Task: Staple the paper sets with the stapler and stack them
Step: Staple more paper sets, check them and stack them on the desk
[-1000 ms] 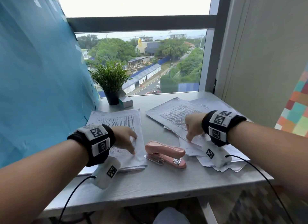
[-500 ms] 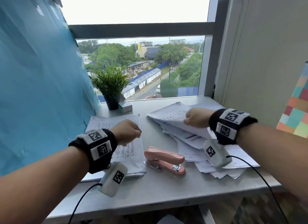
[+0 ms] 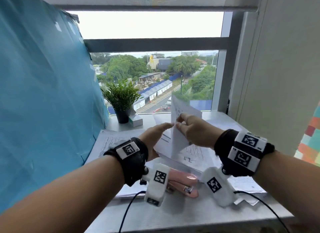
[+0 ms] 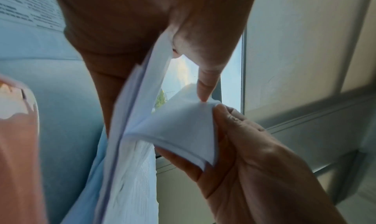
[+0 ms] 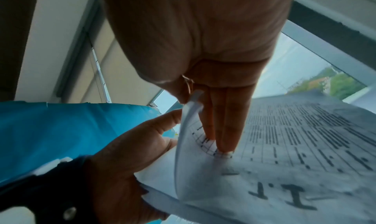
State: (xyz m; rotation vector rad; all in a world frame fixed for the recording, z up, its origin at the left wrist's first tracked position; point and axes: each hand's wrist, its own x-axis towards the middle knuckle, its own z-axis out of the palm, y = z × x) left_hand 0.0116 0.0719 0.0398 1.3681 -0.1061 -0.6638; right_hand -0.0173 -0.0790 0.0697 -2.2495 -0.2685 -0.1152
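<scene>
Blue sheet point(image 3: 43, 102) hangs at far left. Stack point(image 3: 110, 140) of printed paper lies flat on desk point(image 3: 190, 213), left of stapler. Plant point(image 3: 122, 101) in black pot stands behind stack, by window point(image 3: 155, 80), w/ small box point(image 3: 136, 120) touching pot's right side. Left hand point(image 3: 154, 137) is above stapler, thumb and fingers grasping left edge of paper set point(image 3: 178, 128), held up in air. Stapler point(image 3: 183, 182), pink, lies on desk below both hands, partly hidden by wrist cams. Right hand point(image 3: 194, 128) pinches set's top sheets, bending them up; fingertips point(image 5: 225, 147) press on printed page. Loose papers point(image 3: 242, 182) lie spread on desk right of stapler, under right wrist.
</scene>
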